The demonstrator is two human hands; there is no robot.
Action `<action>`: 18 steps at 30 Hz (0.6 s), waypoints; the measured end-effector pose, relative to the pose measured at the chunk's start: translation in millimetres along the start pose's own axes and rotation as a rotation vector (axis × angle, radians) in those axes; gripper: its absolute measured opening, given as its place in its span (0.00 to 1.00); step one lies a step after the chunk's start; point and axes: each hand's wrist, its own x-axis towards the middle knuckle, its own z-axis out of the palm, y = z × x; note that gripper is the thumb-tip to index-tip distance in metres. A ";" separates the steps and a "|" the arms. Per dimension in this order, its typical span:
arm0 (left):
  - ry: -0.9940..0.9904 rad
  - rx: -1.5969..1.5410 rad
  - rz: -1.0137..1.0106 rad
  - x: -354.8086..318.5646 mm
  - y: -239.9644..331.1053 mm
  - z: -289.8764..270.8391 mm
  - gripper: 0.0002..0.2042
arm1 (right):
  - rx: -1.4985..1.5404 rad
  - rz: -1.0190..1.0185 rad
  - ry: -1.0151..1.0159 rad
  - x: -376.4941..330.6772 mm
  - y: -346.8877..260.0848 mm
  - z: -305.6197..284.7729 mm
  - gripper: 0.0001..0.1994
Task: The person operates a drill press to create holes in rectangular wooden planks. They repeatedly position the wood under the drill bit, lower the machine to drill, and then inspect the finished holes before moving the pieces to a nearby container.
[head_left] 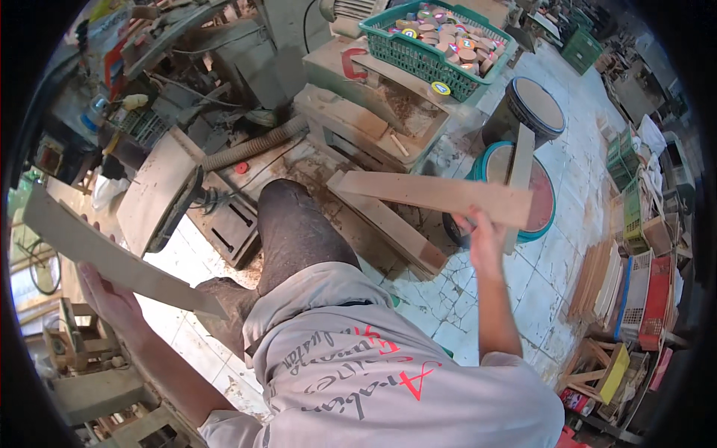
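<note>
My left hand [112, 302] is out at the left, closed on a long, pale wooden board [123, 260] that is slightly curved and slants down toward my knee. The hand is at its lower edge, and part of the fingers is hidden behind the wood. On the right, my right hand [484, 237] grips a second wooden board [433, 194] near its right end, thumb and fingers at its lower edge. This board reaches left over a stack of similar boards [407, 243] lying beside my leg. The stack is partly covered by it.
Ahead stands a dusty machine bench with a green basket [396, 54] of round wooden pieces. A teal bucket [554, 216], with a plank [520, 160] across it, and a dark bucket [508, 116] stand at right. A tilted machine table [158, 190] and ribbed hose [258, 145] are left.
</note>
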 end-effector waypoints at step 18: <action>0.078 0.058 -0.028 -10.4 4.7 -17.7 0.25 | 0.448 0.784 0.026 -44.6 241.2 -123.9 0.12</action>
